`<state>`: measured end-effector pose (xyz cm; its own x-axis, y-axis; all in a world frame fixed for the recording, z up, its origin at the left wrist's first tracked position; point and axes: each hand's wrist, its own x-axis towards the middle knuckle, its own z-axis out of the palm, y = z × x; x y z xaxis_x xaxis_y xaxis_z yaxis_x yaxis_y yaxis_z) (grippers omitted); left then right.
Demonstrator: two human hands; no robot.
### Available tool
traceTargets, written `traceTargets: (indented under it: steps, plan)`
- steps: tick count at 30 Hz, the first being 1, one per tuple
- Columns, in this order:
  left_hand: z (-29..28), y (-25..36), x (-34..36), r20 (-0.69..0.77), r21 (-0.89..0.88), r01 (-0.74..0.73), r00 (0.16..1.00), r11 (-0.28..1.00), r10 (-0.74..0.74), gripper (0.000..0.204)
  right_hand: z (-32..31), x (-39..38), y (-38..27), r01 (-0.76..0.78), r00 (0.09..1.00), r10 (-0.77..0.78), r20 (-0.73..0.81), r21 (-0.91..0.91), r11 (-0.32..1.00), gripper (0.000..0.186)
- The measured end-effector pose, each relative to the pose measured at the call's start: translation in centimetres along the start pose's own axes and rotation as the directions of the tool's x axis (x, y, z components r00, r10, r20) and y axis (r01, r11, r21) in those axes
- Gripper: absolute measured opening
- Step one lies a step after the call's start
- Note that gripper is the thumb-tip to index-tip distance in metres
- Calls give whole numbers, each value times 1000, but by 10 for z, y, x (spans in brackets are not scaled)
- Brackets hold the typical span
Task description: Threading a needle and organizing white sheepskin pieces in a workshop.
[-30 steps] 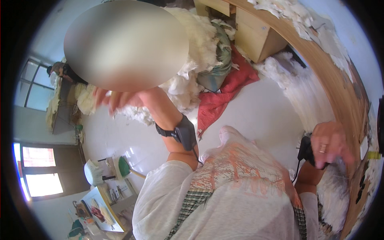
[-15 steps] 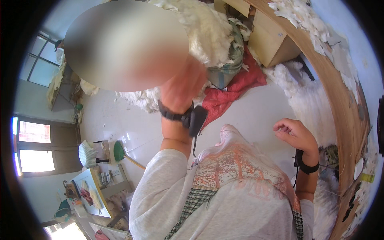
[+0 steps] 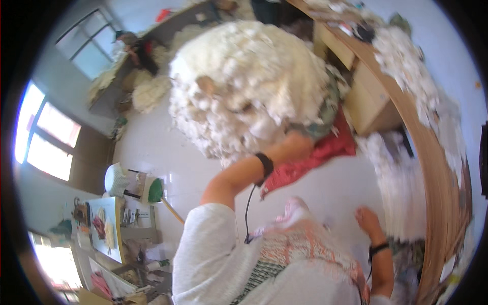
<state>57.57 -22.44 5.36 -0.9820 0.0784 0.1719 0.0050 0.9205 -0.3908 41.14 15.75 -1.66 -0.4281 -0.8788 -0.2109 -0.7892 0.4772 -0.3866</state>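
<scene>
A big mound of cream-white fluffy fibre, like raw wool or batting, bulges from a green sack on the floor ahead. My left hand reaches across to the mound's near right edge, beside the green sack and above a red woven sack. Motion smears its fingers, and I cannot tell whether it grips anything. Low on the right, apart from the mound, my right hand hangs with its fingers curled in and nothing visible in them. Each wrist wears a black band.
Along the right runs a curved wooden bench edge with white fibre on it. A cardboard-coloured box stands beneath it. More white fibre lies below. At left are a green dustpan and a cluttered table. Another person is at the far left.
My left hand has swung rightward and down to the sack's edge. My right hand has dropped lower. The view has shifted, showing the whole mound, which a blurred patch partly covered before.
</scene>
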Motion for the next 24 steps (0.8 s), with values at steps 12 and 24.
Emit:
traceTargets:
  steps: [12, 24]
  plan:
    - [33, 166, -123, 557, -636, 141, 765, 759, 324, 21, 121, -195, 44, -282, 958, 285, -18, 99, 954, 24]
    - [24, 194, -19, 276, -803, -164, 749, 573, 602, 24, 155, -166, -34, -270, 791, 594, -146, 788, 554, 23]
